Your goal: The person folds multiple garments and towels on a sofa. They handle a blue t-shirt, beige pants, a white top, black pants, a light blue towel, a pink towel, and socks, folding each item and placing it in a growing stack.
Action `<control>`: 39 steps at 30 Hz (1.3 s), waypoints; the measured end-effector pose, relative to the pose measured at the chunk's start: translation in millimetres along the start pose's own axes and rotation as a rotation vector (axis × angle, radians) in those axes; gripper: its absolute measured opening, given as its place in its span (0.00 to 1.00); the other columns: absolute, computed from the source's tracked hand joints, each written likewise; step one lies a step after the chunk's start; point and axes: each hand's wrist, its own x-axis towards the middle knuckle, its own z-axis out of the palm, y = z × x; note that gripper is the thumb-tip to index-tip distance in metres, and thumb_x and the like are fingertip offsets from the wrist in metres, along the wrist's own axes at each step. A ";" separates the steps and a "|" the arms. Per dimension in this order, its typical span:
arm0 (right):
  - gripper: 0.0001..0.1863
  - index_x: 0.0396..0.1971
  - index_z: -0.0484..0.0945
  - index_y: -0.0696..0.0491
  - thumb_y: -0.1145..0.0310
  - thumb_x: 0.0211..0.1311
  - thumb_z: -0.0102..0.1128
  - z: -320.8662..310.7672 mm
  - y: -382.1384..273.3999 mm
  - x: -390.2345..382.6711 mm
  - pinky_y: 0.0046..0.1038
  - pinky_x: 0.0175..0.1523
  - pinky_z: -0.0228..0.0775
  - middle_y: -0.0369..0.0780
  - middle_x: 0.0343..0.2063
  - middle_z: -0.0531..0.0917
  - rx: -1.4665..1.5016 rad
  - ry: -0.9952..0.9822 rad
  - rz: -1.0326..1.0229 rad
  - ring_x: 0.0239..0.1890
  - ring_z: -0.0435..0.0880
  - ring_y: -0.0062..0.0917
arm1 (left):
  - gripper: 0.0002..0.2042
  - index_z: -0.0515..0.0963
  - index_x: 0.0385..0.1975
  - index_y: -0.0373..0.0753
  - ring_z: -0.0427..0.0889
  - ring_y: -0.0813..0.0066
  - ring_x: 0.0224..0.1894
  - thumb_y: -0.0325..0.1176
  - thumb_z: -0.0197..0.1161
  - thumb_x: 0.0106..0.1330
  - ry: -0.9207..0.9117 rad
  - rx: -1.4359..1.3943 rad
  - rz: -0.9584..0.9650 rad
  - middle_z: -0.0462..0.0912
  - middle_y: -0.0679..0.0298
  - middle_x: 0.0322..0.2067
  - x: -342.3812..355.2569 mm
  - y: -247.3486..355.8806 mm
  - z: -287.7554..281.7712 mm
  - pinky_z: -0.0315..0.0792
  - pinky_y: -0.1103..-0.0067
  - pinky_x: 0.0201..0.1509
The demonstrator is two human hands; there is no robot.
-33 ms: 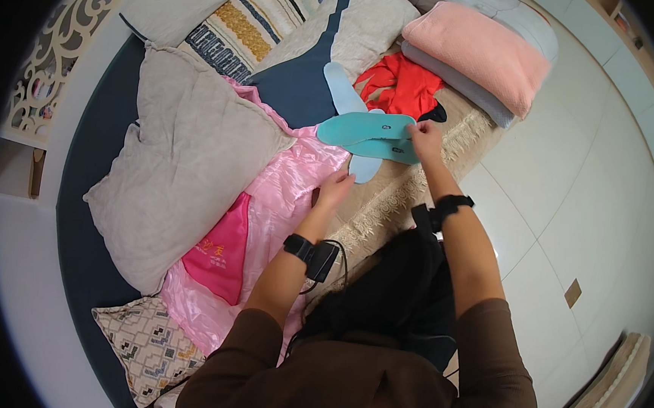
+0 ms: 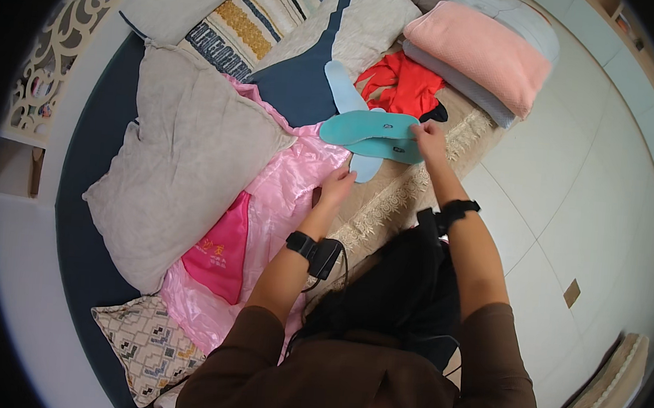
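My right hand (image 2: 429,141) pinches the right end of a teal insole (image 2: 366,127). A second teal insole (image 2: 391,149) lies partly under it, its right end close to my fingers. Beneath the teal pair, a light blue insole (image 2: 365,169) shows its near end, and my left hand (image 2: 336,186) has its fingers closed at that edge. Another light blue piece (image 2: 340,86) sticks out on the far side; whether it joins the near one is hidden. Pink satiny cloth (image 2: 299,164) lies under and beside my left hand.
All this rests on a beige sofa seat with lace trim (image 2: 388,202). A large grey cushion (image 2: 186,164) lies at left, a patterned pillow (image 2: 146,343) nearer. Beyond are red cloth (image 2: 405,84) and a folded pink blanket (image 2: 478,51). White floor tiles (image 2: 548,189) extend at right.
My right hand and the teal insoles have shifted very slightly to the right. My left hand stays nearly in place at the light blue insole.
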 end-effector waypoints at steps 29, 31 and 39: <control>0.25 0.46 0.66 0.58 0.56 0.54 0.52 -32.7 9.5 -76.5 0.34 0.46 0.67 0.52 0.36 0.77 -0.562 -0.477 0.129 0.40 0.77 0.42 | 0.16 0.66 0.42 0.31 0.74 0.69 0.36 0.23 0.50 0.51 0.312 -0.374 0.291 0.73 0.58 0.37 43.4 44.9 -41.0 0.69 0.76 0.37; 0.28 0.46 0.62 0.58 0.52 0.52 0.53 -22.8 7.0 -82.9 0.36 0.45 0.67 0.53 0.36 0.76 -0.710 -0.463 0.025 0.39 0.76 0.44 | 0.17 0.67 0.42 0.30 0.74 0.69 0.35 0.25 0.50 0.51 0.269 -0.377 0.254 0.74 0.56 0.37 80.9 60.4 -37.3 0.69 0.76 0.38; 0.30 0.46 0.58 0.57 0.53 0.49 0.55 -4.5 -4.2 -84.5 0.37 0.44 0.67 0.51 0.35 0.78 -0.857 -0.468 0.096 0.40 0.77 0.42 | 0.20 0.69 0.40 0.27 0.75 0.52 0.42 0.37 0.55 0.51 0.487 0.152 0.166 0.75 0.44 0.38 188.3 48.1 2.7 0.67 0.70 0.46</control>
